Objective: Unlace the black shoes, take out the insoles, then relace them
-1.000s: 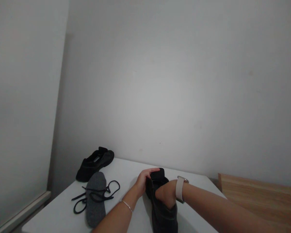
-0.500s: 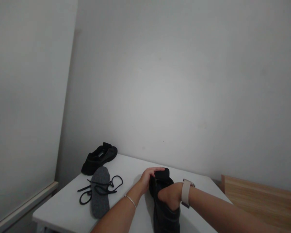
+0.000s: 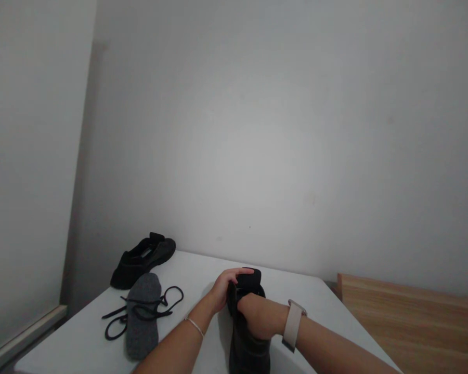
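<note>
A black shoe point(image 3: 249, 353) stands on the white table, its toe pointing away from me and its tongue point(image 3: 249, 278) raised. My left hand point(image 3: 226, 285) grips its left upper edge, with a finger stretched along the tongue. My right hand point(image 3: 255, 314), below a wrist with a pale watch band, reaches into the shoe's opening; its fingers are hidden inside. To the left lies a grey felt insole point(image 3: 143, 332) with a loose black shoelace point(image 3: 152, 311) across it. Behind that sits a second black shoe point(image 3: 140, 259), its tongue up too.
The white table point(image 3: 203, 265) stands against a pale wall point(image 3: 281, 156). A wooden panel point(image 3: 409, 322) is beyond its right edge. On the left is a white panel point(image 3: 31, 156) with a ledge at its foot.
The whole view has shifted, so the table things appear further left. My right hand has moved slightly forward in the shoe's opening. My left hand keeps its place by the tongue.
</note>
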Demonstrator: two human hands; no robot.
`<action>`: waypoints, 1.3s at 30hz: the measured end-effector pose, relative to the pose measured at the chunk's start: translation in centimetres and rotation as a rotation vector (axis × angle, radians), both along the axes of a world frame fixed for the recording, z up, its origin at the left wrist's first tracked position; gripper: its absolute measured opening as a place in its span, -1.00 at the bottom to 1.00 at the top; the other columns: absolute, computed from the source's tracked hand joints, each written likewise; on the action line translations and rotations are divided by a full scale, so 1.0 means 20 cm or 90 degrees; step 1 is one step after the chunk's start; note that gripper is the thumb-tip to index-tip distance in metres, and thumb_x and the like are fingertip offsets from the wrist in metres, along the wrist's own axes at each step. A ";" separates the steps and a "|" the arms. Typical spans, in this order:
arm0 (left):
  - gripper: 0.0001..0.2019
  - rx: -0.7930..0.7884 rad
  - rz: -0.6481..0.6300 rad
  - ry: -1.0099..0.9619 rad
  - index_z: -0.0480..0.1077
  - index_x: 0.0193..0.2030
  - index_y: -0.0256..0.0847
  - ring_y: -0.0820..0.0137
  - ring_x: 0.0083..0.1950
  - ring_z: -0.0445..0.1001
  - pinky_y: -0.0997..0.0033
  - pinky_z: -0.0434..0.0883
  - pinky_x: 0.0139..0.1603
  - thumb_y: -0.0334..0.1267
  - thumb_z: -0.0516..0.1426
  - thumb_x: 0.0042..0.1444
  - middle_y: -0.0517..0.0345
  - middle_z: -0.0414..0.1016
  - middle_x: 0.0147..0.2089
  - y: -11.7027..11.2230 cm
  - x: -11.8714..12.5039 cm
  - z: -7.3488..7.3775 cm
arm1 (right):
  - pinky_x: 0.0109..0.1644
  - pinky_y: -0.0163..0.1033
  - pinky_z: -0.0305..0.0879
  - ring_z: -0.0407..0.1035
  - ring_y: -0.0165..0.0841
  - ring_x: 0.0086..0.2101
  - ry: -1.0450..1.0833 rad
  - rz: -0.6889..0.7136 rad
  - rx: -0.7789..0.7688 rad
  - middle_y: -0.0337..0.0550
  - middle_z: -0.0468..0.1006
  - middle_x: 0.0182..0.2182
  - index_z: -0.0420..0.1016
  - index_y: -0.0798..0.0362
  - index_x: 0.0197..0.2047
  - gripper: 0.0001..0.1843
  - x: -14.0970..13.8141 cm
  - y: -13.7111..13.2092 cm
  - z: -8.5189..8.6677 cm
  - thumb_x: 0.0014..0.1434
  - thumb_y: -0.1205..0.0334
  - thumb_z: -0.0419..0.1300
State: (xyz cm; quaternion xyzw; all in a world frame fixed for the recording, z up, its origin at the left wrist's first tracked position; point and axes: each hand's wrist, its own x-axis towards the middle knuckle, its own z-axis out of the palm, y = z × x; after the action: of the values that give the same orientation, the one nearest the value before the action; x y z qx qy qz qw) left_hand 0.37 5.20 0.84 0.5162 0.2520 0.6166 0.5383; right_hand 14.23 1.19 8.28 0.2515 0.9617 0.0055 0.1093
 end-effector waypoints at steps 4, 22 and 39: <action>-0.51 0.032 -0.003 -0.004 0.55 -0.22 -0.39 0.15 -0.09 0.44 0.22 0.25 0.00 -0.42 -0.05 -0.31 -0.01 0.58 -0.20 -0.02 0.02 0.02 | -0.27 -0.27 0.27 0.41 -0.32 -0.34 0.473 -0.061 0.030 -0.12 0.55 -0.37 0.48 0.07 -0.34 -0.86 0.09 0.09 0.07 0.12 0.32 0.08; -0.85 0.049 0.041 0.025 0.36 -0.40 -0.25 0.32 -0.37 0.42 0.36 0.28 -0.20 -0.20 0.08 0.04 0.14 0.45 -0.57 -0.05 0.07 0.05 | -0.07 -0.17 0.16 0.36 -0.26 -0.36 0.953 -0.166 -0.319 -0.13 0.46 -0.52 0.38 0.07 -0.63 -0.41 0.11 0.19 -0.34 0.24 -0.12 -0.08; -0.41 0.055 0.265 0.197 0.36 -0.63 -0.32 0.47 -0.53 0.17 0.44 0.15 -0.45 0.25 0.02 0.00 0.24 0.22 -0.65 0.06 0.07 -0.05 | 0.02 -0.04 0.21 0.32 -0.19 -0.14 0.922 -0.164 -0.140 -0.05 0.43 -0.22 0.35 0.05 -0.20 -0.79 -0.04 0.22 -0.26 0.10 0.16 0.08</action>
State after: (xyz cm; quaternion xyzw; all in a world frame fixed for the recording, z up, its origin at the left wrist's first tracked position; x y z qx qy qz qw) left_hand 1.69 6.32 -0.22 0.5640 0.4058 0.6376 0.3327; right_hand 13.41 5.67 3.18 0.2908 0.7506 -0.2706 -0.5280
